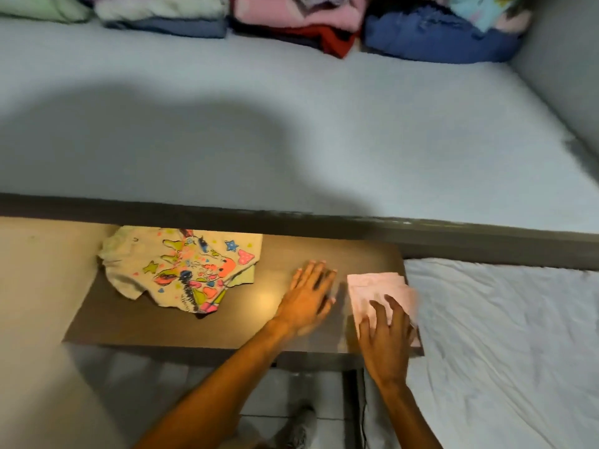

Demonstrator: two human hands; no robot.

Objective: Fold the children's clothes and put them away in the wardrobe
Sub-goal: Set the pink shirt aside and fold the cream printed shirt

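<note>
Folded pale pink cloth garment is seen lying at the right end of the brown rectangular surface, its near half covered by the right hand, whose grip is open, fingers spread and pressed flat on the fabric. Just to the left of that grip, the left hand is laid palm-down on the bare surface, its grip likewise open and holding nothing; a narrow gap is left between it and the pink garment. Further left of the left grip, a cream children's T-shirt with a bright cartoon print is spread unfolded and rumpled on the surface. To the right of the right grip, a bed with a wrinkled white sheet is seen. Beyond both grips, on a pale grey wardrobe shelf, stacks of folded coloured clothes are ranged along the back.
</note>
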